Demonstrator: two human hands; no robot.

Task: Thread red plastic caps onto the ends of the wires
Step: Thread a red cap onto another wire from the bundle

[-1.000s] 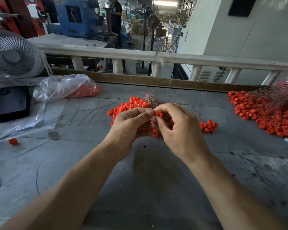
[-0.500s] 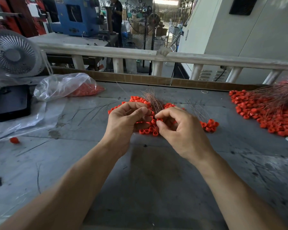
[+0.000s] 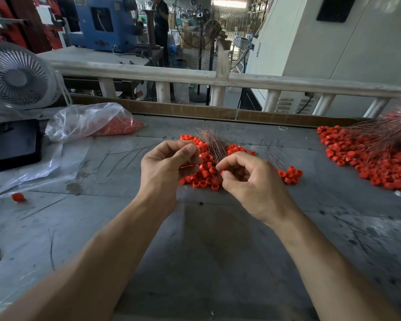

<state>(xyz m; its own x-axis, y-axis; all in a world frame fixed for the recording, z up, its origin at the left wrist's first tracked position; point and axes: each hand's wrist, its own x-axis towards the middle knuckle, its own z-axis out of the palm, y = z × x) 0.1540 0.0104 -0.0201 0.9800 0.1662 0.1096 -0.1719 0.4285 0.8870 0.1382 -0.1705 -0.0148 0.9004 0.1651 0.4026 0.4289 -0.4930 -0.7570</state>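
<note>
From the head view we see the left hand [image 3: 164, 169] curled, pinching thin wire, and the right hand [image 3: 252, 181] pinching a bundle of copper wires [image 3: 214, 144]. Both hover over loose red caps [image 3: 204, 177] on the grey desk [image 3: 206, 251]

Soft daylight floods in from the far workshop, where a bright ceiling strip light [image 3: 229, 3] glares; the white railing [image 3: 195, 76] bows with wide-angle distortion, edges blur.

Left hand [image 3: 164, 167] and right hand [image 3: 248, 179] drawn apart from a second ago, gap opened over the cap pile [image 3: 204, 174], wire bundle [image 3: 214, 144] now exposed between them
</note>
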